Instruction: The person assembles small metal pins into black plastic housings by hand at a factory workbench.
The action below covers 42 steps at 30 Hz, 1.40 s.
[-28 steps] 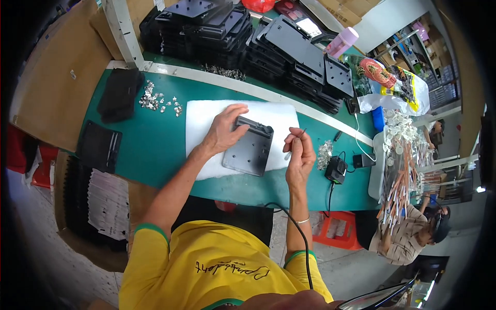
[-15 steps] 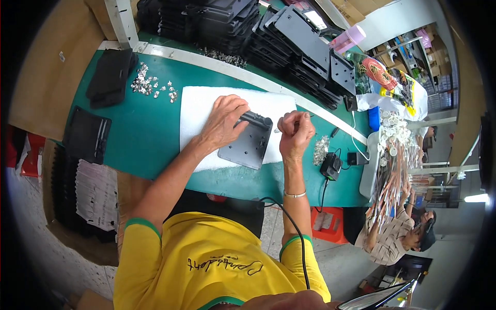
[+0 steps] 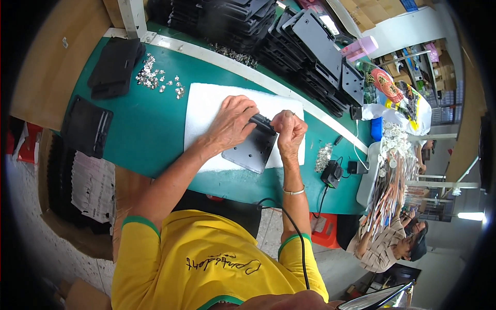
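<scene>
A dark grey plastic panel (image 3: 251,151) lies on a white foam sheet (image 3: 199,106), its thick ridged edge on the far side. My left hand (image 3: 230,124) grips the panel's far left part, fingers curled over the ridged edge and thumb along its face. At the panel's far right corner, my right hand (image 3: 291,135) is closed in a pinch, fingertips against the ridge. Whatever sits between those fingers is hidden. Small silver metal parts (image 3: 148,75) lie loose to the left of the foam, and another small heap (image 3: 324,155) lies to the right.
Black panels (image 3: 116,67) lie at the left, with another panel (image 3: 89,126) nearer. Tall stacks of black panels (image 3: 310,39) stand behind a white rail (image 3: 227,62). A black adapter (image 3: 331,174), a white bin (image 3: 368,178) of strips and a person (image 3: 385,243) are at the right.
My right hand has moved left and slightly toward me, from beside the panel onto its far right corner. My left hand keeps its hold on the panel. The whole view has shifted slightly.
</scene>
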Available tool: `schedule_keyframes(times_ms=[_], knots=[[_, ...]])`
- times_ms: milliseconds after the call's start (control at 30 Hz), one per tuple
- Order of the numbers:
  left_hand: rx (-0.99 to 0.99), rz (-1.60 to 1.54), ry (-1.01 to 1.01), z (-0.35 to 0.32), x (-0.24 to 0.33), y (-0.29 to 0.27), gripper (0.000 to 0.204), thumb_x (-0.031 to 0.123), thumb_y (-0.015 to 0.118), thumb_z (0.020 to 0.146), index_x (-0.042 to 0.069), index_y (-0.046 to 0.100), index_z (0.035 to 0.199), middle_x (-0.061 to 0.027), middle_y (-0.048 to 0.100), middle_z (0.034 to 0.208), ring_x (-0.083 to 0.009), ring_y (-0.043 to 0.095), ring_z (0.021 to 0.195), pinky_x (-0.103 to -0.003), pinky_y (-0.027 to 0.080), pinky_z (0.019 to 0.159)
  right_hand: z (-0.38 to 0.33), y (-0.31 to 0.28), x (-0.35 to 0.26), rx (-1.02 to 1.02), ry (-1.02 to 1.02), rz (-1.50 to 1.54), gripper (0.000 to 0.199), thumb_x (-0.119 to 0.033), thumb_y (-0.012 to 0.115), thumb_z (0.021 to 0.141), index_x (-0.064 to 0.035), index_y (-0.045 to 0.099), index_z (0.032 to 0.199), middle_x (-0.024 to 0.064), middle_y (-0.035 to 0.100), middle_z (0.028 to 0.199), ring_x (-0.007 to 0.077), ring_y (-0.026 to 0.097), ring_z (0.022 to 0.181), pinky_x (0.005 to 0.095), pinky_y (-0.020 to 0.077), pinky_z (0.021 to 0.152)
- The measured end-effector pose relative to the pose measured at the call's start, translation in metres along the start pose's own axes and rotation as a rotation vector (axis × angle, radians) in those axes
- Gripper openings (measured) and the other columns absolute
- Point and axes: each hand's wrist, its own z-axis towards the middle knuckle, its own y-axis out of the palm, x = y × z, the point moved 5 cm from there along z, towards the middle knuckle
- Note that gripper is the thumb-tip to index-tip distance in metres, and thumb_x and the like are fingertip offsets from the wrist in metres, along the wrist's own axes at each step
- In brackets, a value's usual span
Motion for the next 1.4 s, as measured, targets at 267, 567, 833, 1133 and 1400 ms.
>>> schedule_keyframes(times_ms=[267,567,833,1133,1400], knots=[[0.029,-0.006,0.035,0.002,0.001,-0.001,0.033,0.009,0.072,0.074,0.003,0.06,0.104,-0.0088,0.056,0.111,-0.0265,0.048,0.114,-0.041,0.034,0.101,-0.001,0.001,0.009,-0.032,-0.107,-0.046,0.037,-0.01,0.045,0.093,0.0011,0.051,0.059,0.0053,0.054,0.053,0.0114,0.05,0.049,0.0269,0.0391,0.048],[0.003,-0.026,0.021,0.001,0.0,0.0,0.037,0.006,0.072,0.073,0.002,0.059,0.107,-0.0118,0.057,0.114,-0.0295,0.049,0.117,-0.042,0.036,0.102,-0.005,-0.022,0.031,0.206,0.024,0.604,0.054,-0.034,0.04,0.103,-0.0075,0.036,0.056,0.0005,0.036,0.048,0.0094,0.029,0.042,0.0266,0.0228,0.041],[0.054,-0.088,-0.001,-0.002,-0.013,0.003,0.036,0.002,0.066,0.073,-0.001,0.058,0.108,-0.0155,0.058,0.118,-0.032,0.049,0.119,-0.043,0.037,0.104,-0.004,-0.012,0.009,0.314,0.126,0.862,0.055,-0.046,0.041,0.1,-0.0073,0.048,0.061,-0.0031,0.026,0.05,0.0088,0.021,0.048,0.0269,0.0191,0.047],[0.018,-0.107,-0.033,-0.002,-0.012,0.002,0.035,0.0,0.066,0.073,0.0,0.058,0.107,-0.0152,0.058,0.118,-0.0321,0.05,0.119,-0.042,0.038,0.104,0.008,0.01,0.03,0.406,0.135,0.847,0.054,-0.044,0.04,0.101,-0.0059,0.051,0.065,-0.0029,0.028,0.051,0.0095,0.022,0.048,0.0275,0.0222,0.049],[0.014,-0.102,-0.046,-0.001,-0.011,-0.001,0.036,-0.001,0.068,0.072,0.0,0.058,0.107,-0.0146,0.058,0.118,-0.0322,0.05,0.118,-0.042,0.04,0.102,0.013,0.01,0.029,0.432,0.095,0.849,0.054,-0.042,0.036,0.103,-0.0055,0.049,0.066,-0.0031,0.025,0.05,0.009,0.02,0.047,0.0271,0.022,0.047]])
